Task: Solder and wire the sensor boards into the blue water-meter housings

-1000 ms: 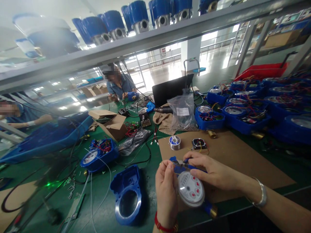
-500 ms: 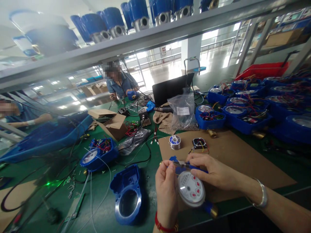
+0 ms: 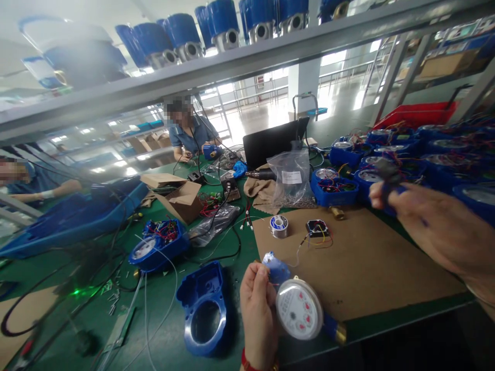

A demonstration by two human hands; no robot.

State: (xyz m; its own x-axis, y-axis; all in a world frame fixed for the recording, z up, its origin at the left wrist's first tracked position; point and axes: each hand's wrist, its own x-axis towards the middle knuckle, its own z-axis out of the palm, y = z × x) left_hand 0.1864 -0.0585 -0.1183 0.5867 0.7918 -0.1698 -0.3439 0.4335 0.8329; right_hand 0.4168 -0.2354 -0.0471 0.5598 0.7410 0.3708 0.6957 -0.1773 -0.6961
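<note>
My left hand (image 3: 258, 314) grips a brass-ended water meter (image 3: 299, 309) near the table's front edge, with its dial facing up. A small blue plastic piece (image 3: 275, 269) sits above my fingers, joined to the meter. My right hand (image 3: 433, 224) is raised at the right, well away from the meter. It holds small blue-handled pliers (image 3: 390, 184) with dark jaws, over the rows of blue-housed meters (image 3: 398, 165).
A brown cardboard sheet (image 3: 359, 268) lies beside the meter, holding a solder spool (image 3: 279, 226) and a small wired module (image 3: 317, 228). A blue meter housing (image 3: 201, 288) lies to the left. A co-worker (image 3: 189, 134) sits across the bench, among cables and a cardboard box (image 3: 180, 201).
My right hand has moved up and right, away from the meter, taking the blue-handled pliers with it. The meter has dropped slightly and tilted in my left hand, and its blue piece now shows.
</note>
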